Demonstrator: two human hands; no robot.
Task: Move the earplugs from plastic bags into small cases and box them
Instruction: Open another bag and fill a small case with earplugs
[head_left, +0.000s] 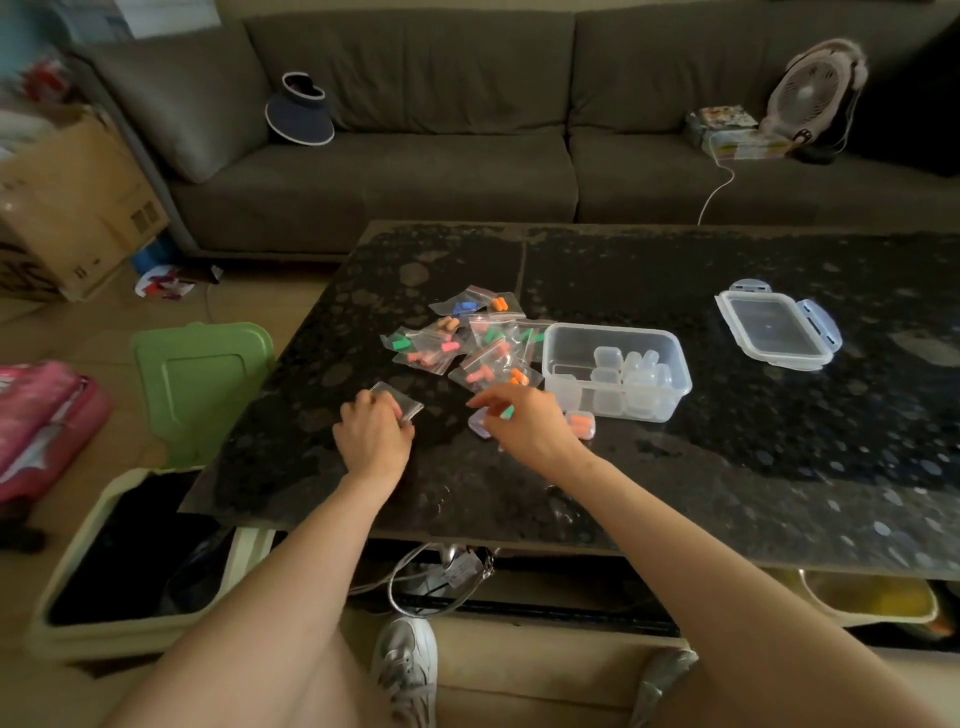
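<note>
While the box (614, 329) sits just right of the R hand (532, 423), a limp bag (408, 404) is gripped by the L hand (371, 432); in the R, a green plug (507, 412), prob. soft, light foam, is pinched over a case (476, 422); best taken mid-body.

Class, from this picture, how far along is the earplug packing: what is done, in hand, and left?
Done: one small case holding orange earplugs sits beside the clear box. In hand: the left hand grips a seemingly empty bag; the right hand pinches a green earplug over a second case. Left: a pile of filled bags, boxing the cases, and the lid lies off.
</note>
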